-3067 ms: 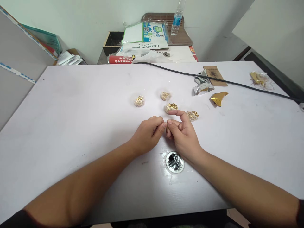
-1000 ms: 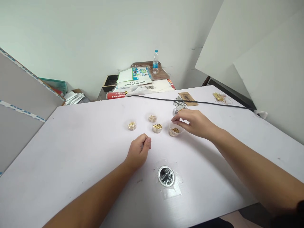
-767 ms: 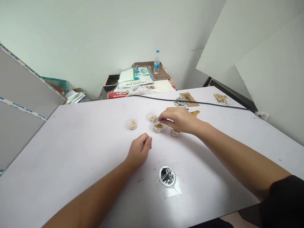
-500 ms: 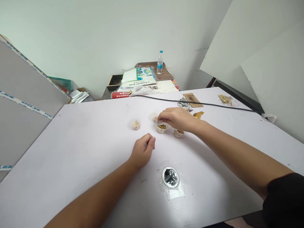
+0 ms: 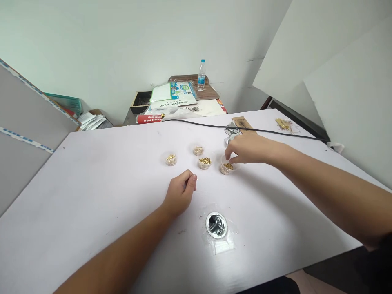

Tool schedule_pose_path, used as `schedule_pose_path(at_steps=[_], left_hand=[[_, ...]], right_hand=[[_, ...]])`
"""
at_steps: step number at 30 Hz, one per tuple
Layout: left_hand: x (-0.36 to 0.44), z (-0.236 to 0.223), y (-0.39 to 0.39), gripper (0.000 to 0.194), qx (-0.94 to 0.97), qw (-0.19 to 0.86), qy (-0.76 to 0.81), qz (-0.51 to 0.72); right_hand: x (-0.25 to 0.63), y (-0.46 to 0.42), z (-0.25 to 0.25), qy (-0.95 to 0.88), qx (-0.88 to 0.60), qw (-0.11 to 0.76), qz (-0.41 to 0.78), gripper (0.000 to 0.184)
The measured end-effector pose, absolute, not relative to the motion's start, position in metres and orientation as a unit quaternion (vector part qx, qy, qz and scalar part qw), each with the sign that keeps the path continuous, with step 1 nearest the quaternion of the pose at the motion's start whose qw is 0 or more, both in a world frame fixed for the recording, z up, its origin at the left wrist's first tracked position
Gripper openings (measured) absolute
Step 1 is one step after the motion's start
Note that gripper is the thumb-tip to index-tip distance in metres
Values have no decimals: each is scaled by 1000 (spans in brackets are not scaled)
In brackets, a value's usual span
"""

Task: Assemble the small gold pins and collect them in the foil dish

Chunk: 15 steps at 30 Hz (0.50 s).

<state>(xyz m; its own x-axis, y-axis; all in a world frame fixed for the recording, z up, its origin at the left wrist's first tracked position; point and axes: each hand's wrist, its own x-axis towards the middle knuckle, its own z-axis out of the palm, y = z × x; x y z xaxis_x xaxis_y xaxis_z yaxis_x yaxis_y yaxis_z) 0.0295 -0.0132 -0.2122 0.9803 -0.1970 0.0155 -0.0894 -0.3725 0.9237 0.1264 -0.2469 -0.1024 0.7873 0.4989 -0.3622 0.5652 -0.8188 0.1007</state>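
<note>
Brightly gold pins (image 5: pixel 228 166), clear cup (image 5: pixel 224 172), left grip (image 5: pixel 179 192) closed on pin (image 5: pixel 197 179), right grip (image 5: pixel 246 148) unclear

Left hand (image 5: pixel 180 191) curls tight, right hand (image 5: pixel 246 148) arches

Gold pieces (image 5: pixel 204 161), white tabletop (image 5: pixel 92 192)

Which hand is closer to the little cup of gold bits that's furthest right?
The right hand: it is right at the cup, reaching over its mouth. The left hand is apart, left of it and nearer the person.
</note>
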Motion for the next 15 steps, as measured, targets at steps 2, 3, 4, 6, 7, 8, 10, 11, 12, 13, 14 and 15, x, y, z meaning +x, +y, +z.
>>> schedule_pose_path(at_steps=[2,3,4,6,7,8,10,11,12,13,14,15], left_hand=[[29,-212,-13,35,825,556,-88,-49],[29,-212,-13,36,824,557,-89,-48],[29,-211,-13,36,824,558,-89,-47],[29,-211,-13,36,824,558,-89,-45],[29,-211,-13,35,824,557,-88,-45],[29,-211,-13,35,825,556,-88,-45],[29,-211,-14,35,827,554,-88,-46],[30,-211,-14,35,827,554,-89,-46],[30,-211,-14,35,827,554,-89,-45],[30,-211,-14,35,827,553,-89,-44],[30,-211,-14,35,828,552,-88,-43],[30,-211,-14,35,829,551,-88,-42]], right_hand=[[122,-241,-109,276,940,126,-155,23],[120,-239,-111,275,939,132,-160,25],[118,-237,-114,275,937,136,-168,25],[116,-236,-118,273,936,141,-174,24],[116,-236,-119,273,936,142,-171,23],[117,-236,-121,275,936,140,-167,23],[119,-238,-124,279,937,133,-163,23],[120,-238,-125,281,937,128,-165,23],[122,-239,-126,281,937,122,-170,23],[123,-239,-127,279,937,117,-177,23],[124,-239,-128,278,936,114,-183,23],[124,-240,-128,280,935,114,-187,22]])
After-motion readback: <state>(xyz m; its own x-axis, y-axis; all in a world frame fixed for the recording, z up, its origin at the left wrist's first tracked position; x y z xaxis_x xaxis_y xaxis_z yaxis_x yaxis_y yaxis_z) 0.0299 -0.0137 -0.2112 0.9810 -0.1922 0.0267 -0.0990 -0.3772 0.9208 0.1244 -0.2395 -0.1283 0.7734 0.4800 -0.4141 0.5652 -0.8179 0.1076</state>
